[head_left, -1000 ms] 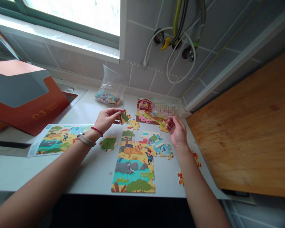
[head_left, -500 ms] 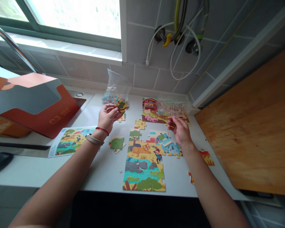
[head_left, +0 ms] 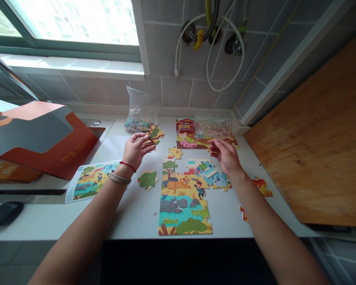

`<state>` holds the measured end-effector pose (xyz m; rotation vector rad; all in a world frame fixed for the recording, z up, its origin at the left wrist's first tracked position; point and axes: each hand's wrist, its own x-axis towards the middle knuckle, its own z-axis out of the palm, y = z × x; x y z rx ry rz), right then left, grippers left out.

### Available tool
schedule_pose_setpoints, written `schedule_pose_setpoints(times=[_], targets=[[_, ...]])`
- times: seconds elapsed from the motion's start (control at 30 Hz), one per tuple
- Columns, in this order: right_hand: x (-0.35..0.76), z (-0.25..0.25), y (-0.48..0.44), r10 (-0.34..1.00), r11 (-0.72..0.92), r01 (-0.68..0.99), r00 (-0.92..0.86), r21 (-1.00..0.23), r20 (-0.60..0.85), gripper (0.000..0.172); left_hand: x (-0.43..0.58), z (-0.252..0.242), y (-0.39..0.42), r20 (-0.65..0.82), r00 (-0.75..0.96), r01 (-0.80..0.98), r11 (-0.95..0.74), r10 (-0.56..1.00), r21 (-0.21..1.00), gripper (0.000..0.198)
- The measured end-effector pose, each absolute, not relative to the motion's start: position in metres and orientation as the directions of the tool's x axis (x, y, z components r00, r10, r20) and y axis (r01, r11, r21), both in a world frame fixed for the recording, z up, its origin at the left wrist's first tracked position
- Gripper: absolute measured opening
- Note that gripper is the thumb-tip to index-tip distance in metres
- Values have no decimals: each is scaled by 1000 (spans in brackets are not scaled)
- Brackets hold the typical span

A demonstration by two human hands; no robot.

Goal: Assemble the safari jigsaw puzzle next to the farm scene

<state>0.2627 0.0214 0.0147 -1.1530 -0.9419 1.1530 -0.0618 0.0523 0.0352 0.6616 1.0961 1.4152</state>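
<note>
My left hand (head_left: 135,149) pinches a puzzle piece (head_left: 156,134) in green, yellow and brown between thumb and fingers, raised above the counter. My right hand (head_left: 226,157) hovers over the right side with its thumb and fingers pressed together; anything between them is hidden. Below and between the hands lies a partly joined animal puzzle (head_left: 184,206) with a hippo, a leopard and crocodiles. Blue elephant pieces (head_left: 221,180) lie at its upper right, some stacked on others. A loose yellow piece (head_left: 175,153) sits just above it. Green pieces (head_left: 147,179) lie stacked to its left.
A farm puzzle (head_left: 186,134) lies at the back, partly under a clear plastic bag (head_left: 216,126). Another bag of pieces (head_left: 141,114) stands against the wall. At left are an orange box (head_left: 77,146), a picture sheet (head_left: 87,182) and a black mouse (head_left: 6,213). Red-orange pieces (head_left: 262,187) lie right.
The head view has shifted slightly. My left hand has tilted the puzzle piece a little, still gripping it. My right hand stays pinched in nearly the same place.
</note>
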Motion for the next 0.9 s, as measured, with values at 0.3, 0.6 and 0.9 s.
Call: schedule_pose_setpoints(times=[0.3, 0.6, 0.9], targets=[[264, 17, 21, 979, 29, -209, 206, -977, -15, 38, -93, 37, 68, -81, -416, -295, -50, 906, 954, 30], [261, 15, 21, 980, 26, -208, 199, -978, -17, 40, -76, 15, 57, 121, 37, 240, -126, 992, 963, 19], [332, 83, 2, 841, 348, -113, 475, -931, 257, 26, -87, 3, 63, 247, 235, 627, -341, 940, 701, 20]])
